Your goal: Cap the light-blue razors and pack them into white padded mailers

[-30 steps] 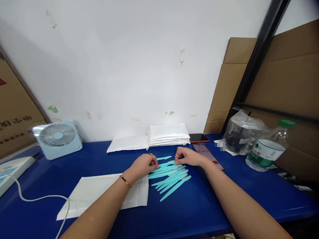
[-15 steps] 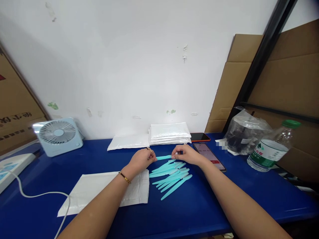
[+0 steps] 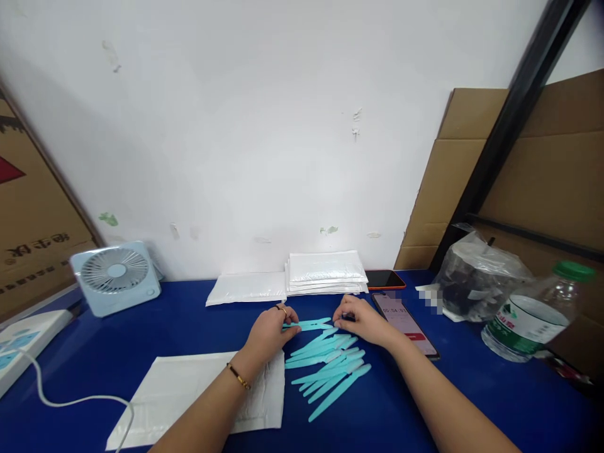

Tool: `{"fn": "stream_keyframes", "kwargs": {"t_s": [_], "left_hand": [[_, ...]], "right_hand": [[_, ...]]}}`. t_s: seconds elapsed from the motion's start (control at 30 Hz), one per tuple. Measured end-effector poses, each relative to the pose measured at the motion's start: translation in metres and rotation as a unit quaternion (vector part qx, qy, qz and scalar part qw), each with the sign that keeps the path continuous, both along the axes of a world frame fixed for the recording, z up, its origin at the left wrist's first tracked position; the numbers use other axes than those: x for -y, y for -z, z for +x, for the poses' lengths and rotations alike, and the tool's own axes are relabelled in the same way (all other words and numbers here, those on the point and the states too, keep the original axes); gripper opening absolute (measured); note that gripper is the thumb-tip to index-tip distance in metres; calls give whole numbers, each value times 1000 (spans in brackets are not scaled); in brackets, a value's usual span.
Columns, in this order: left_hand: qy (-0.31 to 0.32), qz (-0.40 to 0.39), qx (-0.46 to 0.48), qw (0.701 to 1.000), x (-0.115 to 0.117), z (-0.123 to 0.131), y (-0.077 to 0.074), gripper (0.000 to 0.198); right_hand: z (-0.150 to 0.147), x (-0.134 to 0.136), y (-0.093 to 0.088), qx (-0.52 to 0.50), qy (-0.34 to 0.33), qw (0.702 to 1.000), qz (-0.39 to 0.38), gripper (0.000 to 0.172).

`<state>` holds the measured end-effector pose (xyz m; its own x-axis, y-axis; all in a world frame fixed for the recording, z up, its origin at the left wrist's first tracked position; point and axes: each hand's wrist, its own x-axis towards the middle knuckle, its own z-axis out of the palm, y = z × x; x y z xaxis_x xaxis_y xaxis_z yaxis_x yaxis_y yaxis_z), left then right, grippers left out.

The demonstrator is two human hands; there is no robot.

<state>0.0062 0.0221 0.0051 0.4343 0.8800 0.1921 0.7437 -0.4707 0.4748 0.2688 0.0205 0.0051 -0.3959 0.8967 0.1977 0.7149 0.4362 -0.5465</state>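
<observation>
Resting nearest you, just behind your left wrist, is a white padded mailer (image 3: 189, 393) flat on the blue counter (image 3: 425, 409), its far edge under your forearm. Ahead of it your left hand (image 3: 268, 333) has its fingers (image 3: 289, 327) curled narrow around one end of a turquoise plastic strip (image 3: 309, 325), and your right hand (image 3: 363, 321) pinches the other end with fingers (image 3: 340, 322) drawn close, so the strip spans the gap between both sets of fingers, level and just above the surface. Directly below and nearer than your fingers lies the fanned pile of strips (image 3: 328, 365), touching one another on the counter. Just beyond your right fingers sits a phone (image 3: 408, 327) with a lit screen, and a second phone (image 3: 384, 279) past it. Farther than your fingers, against the wall, rests a stack of white mailers (image 3: 325, 272). Well off to the left stands a small fan (image 3: 116, 277); well right, a water bottle (image 3: 533, 314) and a plastic bag (image 3: 476, 274).
</observation>
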Motion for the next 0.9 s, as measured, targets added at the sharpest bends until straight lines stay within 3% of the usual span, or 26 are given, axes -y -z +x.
{"fn": "stream_keyframes", "kwargs": {"t_s": [0.23,0.4,0.5,0.63,0.7,0.9], "left_hand": [[42,-62,-49,996,13,9,-2,21],[43,-22,-82,995,11,12,-5,17],[13,12,-98,995,6,8,-7,16],[-11,11,-96,995,0,0,-7,14],[-8,7,-83,996,1,-2,-7,13],[81,-28,-58,995,16,2,-10,21]], "right_hand": [[-13,4,-2,27,-17,999,-36,10],[-9,7,-1,15,-25,999,-35,12],[-4,4,0,-1,-4,1000,-13,14],[6,0,-1,-10,29,999,-16,16],[9,3,-5,-14,9,999,-37,17],[4,18,-16,34,-69,992,-99,23]]}}
